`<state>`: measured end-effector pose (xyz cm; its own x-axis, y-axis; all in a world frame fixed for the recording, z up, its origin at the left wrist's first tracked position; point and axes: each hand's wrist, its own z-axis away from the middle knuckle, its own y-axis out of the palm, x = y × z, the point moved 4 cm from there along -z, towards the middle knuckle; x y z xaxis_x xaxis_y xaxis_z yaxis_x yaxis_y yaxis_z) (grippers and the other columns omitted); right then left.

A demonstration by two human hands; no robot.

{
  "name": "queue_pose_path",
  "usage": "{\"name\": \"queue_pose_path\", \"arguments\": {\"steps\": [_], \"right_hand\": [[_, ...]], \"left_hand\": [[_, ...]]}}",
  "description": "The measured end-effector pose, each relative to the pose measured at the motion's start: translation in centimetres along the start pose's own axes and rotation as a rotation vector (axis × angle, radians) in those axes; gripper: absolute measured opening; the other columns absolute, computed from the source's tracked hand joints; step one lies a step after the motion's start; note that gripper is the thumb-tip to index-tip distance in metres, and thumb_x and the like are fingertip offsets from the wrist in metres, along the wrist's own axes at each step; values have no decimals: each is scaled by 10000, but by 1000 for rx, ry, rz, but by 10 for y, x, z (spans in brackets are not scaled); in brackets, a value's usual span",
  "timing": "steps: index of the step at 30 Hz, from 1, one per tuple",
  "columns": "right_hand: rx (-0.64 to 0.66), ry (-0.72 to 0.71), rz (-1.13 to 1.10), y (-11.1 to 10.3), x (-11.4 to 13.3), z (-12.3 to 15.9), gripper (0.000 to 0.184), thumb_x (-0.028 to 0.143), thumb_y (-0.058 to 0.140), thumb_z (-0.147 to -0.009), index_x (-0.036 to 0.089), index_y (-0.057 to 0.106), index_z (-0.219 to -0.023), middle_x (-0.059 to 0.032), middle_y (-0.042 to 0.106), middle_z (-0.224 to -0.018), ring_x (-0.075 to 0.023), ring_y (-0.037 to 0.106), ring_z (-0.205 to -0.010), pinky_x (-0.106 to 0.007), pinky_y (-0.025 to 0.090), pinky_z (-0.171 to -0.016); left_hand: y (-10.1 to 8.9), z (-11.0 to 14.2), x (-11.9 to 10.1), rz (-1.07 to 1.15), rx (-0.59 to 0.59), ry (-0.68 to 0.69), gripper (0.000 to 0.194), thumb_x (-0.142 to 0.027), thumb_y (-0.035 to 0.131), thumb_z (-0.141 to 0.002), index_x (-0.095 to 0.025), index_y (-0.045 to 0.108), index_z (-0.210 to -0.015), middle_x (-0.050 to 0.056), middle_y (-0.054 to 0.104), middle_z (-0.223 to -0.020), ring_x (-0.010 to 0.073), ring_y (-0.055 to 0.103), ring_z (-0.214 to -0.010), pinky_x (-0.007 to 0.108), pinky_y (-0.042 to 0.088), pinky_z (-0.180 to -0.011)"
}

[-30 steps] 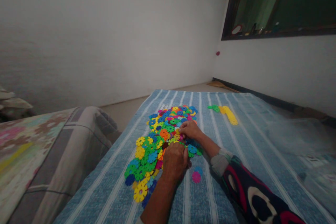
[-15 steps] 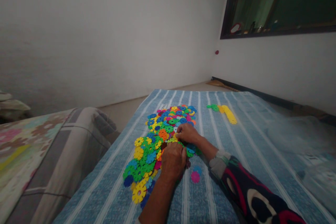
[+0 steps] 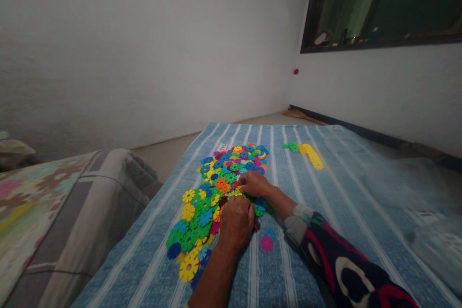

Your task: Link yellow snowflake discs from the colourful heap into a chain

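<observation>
A heap of notched plastic discs (image 3: 197,221) in green, yellow, blue, orange and pink lies on a blue striped cloth (image 3: 137,255). My left hand (image 3: 236,221) rests on the heap's right side with its fingers curled down. Just beyond it, my right hand (image 3: 254,184) reaches in from the right, its thumb and fingers pinched together low over the discs. What either hand holds is hidden by the fingers and too small to make out. A pink disc (image 3: 267,243) lies apart, close to my left wrist, beside a blue one.
Farther right on the cloth lies a joined row of green and yellow discs (image 3: 313,156). Clear plastic bags (image 3: 436,245) sit at the right edge. To the left stands a surface draped with grey and floral cloth (image 3: 65,221). A white wall (image 3: 162,48) rises behind.
The whole view has shifted slightly. Both hands stay at nearly the same spot on the heap, with only small finger movement.
</observation>
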<state>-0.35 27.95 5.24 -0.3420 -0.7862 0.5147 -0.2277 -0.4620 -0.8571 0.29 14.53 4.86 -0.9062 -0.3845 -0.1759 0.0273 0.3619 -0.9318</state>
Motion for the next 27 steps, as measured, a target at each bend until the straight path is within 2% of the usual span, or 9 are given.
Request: {"name": "queue_pose_path", "arguments": {"steps": [3,6,11,14,16,20,27], "right_hand": [[7,-6,-61,-2,1,1,172,166,642,-696,194,736,-838,-6,728,-848,-155,641,-835,-213,392,-641],[37,24,-140,-3,0,2,146,156,643,-691,173,718,-815,14,698,-730,-123,629,-700,-191,392,-573],[113,119,-325,-1,-4,2,18,156,660,-673,158,643,-674,66,555,-479,-80,520,-448,-172,383,-461],[97,136,-450,-6,-8,-1,106,148,680,-656,163,588,-606,76,523,-440,-73,496,-422,-164,375,-437],[58,136,-430,-16,-15,-1,115,167,685,-679,162,590,-615,74,535,-446,-71,497,-415,-160,376,-431],[-48,201,-236,-58,-54,2,96,217,681,-751,157,626,-700,58,598,-513,-62,525,-425,-147,388,-449],[-174,423,117,-151,-168,11,42,132,651,-745,130,692,-749,-18,675,-611,-99,605,-529,-170,392,-523]], "left_hand": [[0,0,0,9,2,-2,249,-238,454,-927,-157,654,-804,92,693,-868,234,624,-885,360,456,-819],[0,-1,0,11,-4,17,264,-239,436,-930,-160,650,-797,96,691,-870,234,622,-885,359,458,-810],[0,-4,4,32,-37,54,282,-264,429,-923,-171,642,-763,94,691,-847,228,623,-835,358,463,-771],[0,-7,6,52,-62,74,294,-272,423,-921,-182,624,-726,80,681,-808,217,620,-804,350,463,-757],[1,-8,8,56,-66,82,301,-275,417,-922,-187,609,-707,74,674,-787,215,616,-787,347,461,-746],[1,-8,9,60,-73,82,296,-283,435,-913,-197,584,-673,64,669,-763,214,611,-772,342,455,-735],[1,-6,11,87,-107,95,290,-286,443,-910,-206,570,-661,53,654,-736,209,602,-740,336,451,-711]]}}
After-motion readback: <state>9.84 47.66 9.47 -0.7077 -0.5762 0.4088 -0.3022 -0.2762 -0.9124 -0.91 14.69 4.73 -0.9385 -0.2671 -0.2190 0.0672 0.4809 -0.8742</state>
